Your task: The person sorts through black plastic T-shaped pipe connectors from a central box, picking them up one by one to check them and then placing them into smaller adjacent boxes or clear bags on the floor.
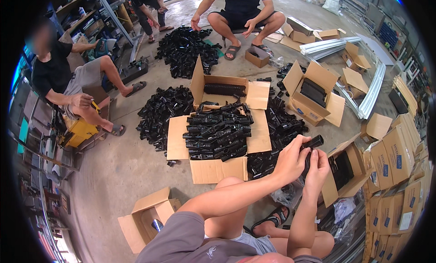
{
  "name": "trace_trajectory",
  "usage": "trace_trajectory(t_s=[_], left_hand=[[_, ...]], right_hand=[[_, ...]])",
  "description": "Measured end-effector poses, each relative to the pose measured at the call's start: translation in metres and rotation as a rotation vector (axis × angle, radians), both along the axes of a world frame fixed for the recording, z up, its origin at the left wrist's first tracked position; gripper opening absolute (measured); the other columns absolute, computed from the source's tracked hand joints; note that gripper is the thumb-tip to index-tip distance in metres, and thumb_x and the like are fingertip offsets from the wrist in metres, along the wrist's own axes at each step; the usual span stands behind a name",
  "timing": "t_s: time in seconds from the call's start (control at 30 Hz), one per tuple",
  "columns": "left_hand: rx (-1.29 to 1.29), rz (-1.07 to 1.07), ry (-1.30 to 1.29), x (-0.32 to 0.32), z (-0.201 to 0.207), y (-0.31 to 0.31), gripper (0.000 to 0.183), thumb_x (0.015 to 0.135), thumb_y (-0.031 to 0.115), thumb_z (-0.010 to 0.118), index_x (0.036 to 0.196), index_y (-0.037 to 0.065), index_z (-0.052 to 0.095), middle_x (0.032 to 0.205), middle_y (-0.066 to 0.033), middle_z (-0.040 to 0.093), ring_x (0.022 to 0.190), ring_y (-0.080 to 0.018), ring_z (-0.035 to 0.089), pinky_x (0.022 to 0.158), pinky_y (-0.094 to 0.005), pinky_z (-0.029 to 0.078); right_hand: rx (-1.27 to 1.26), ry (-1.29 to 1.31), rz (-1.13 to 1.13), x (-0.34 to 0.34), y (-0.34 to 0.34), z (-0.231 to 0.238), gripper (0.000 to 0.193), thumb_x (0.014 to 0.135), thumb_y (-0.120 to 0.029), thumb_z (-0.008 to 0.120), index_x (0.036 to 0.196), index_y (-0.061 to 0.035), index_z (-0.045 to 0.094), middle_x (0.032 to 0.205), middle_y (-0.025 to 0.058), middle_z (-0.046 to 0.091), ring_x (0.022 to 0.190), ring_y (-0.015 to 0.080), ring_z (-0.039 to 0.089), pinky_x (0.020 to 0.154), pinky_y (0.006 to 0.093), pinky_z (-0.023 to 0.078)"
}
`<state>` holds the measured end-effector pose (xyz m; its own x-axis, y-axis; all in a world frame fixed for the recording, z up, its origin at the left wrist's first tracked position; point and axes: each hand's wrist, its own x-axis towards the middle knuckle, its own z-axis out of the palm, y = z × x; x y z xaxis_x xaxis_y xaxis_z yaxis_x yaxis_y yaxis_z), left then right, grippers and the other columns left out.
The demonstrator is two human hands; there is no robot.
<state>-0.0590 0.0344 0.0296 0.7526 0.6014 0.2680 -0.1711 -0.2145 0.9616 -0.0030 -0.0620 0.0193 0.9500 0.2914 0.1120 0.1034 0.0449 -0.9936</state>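
In the head view, one black tubular part (314,142) was grasped by both hands, raised right of centre, above the floor (113,172). It was gripped in the fingers of the left hand (293,157); its near side was pinched by the fingertips of the right hand (316,170). How far it ran behind the fingers could not be told.

Left of the hands, a flapped carton (219,171) was seen heaped with similar black pieces (218,131). Just behind it, a second carton (197,83) was partly filled. Beside the right hand, a tilted carton (359,165) was seen with black contents. Loose heaps were spread on the floor: left heap (159,111), right heap (286,120), far heap (188,49). At lower left, a small carton (145,215) was seen with a blue-and-white item inside. Closed boxes (394,161) were stacked at far right. Three co-workers were seen seated or bent around the heaps.
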Motion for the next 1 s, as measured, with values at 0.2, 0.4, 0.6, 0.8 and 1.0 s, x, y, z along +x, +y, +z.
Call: trace_trajectory(t_s=[0.2, 0.4, 0.6, 0.8, 1.0], left_hand=[[0.012, -0.014, -0.003, 0.003, 0.0, -0.002, 0.026, 0.094, 0.005, 0.057, 0.119, 0.0, 0.051, 0.117, -0.0204, 0.064, 0.106, -0.0372, 0.064, 0.086, -0.039, 0.051], [-0.002, 0.003, -0.001, 0.0, 0.001, 0.0, 0.026, 0.094, 0.003, 0.057, 0.118, 0.0, 0.051, 0.115, -0.0199, 0.065, 0.105, -0.0359, 0.065, 0.085, -0.0376, 0.051], [0.002, 0.012, -0.009, 0.001, -0.001, 0.0, 0.026, 0.093, 0.003, 0.057, 0.119, 0.001, 0.052, 0.115, -0.0196, 0.065, 0.105, -0.0342, 0.064, 0.086, -0.0369, 0.051], [0.033, 0.002, -0.019, 0.003, -0.002, -0.002, 0.026, 0.094, 0.003, 0.057, 0.12, 0.001, 0.052, 0.116, -0.0194, 0.064, 0.103, -0.033, 0.065, 0.086, -0.0373, 0.051], [0.05, 0.037, -0.021, 0.001, -0.004, 0.0, 0.027, 0.093, 0.003, 0.057, 0.12, 0.001, 0.052, 0.114, -0.0197, 0.065, 0.102, -0.0339, 0.065, 0.085, -0.038, 0.051]], right_hand=[[0.073, 0.01, -0.011, -0.004, -0.001, 0.001, 0.018, 0.098, -0.013, 0.06, 0.109, 0.0009, 0.059, 0.102, 0.0049, 0.062, 0.094, 0.0108, 0.057, 0.084, 0.0256, 0.045], [0.055, -0.05, -0.132, -0.012, 0.012, 0.008, 0.017, 0.098, -0.013, 0.061, 0.107, 0.0005, 0.059, 0.101, 0.0041, 0.062, 0.091, 0.01, 0.056, 0.082, 0.026, 0.045], [-0.056, -0.02, -0.026, -0.002, 0.0, -0.005, 0.022, 0.1, -0.018, 0.057, 0.11, 0.0017, 0.059, 0.103, 0.0051, 0.062, 0.093, 0.0118, 0.057, 0.082, 0.0271, 0.046], [0.087, -0.1, -0.106, -0.007, 0.007, -0.004, 0.023, 0.101, -0.017, 0.055, 0.115, 0.0009, 0.056, 0.106, 0.007, 0.061, 0.098, 0.0142, 0.057, 0.086, 0.0282, 0.045], [-0.035, -0.001, -0.012, -0.003, 0.003, -0.008, 0.019, 0.1, -0.016, 0.057, 0.11, 0.0003, 0.056, 0.105, 0.0062, 0.061, 0.096, 0.0139, 0.057, 0.085, 0.0287, 0.045]])
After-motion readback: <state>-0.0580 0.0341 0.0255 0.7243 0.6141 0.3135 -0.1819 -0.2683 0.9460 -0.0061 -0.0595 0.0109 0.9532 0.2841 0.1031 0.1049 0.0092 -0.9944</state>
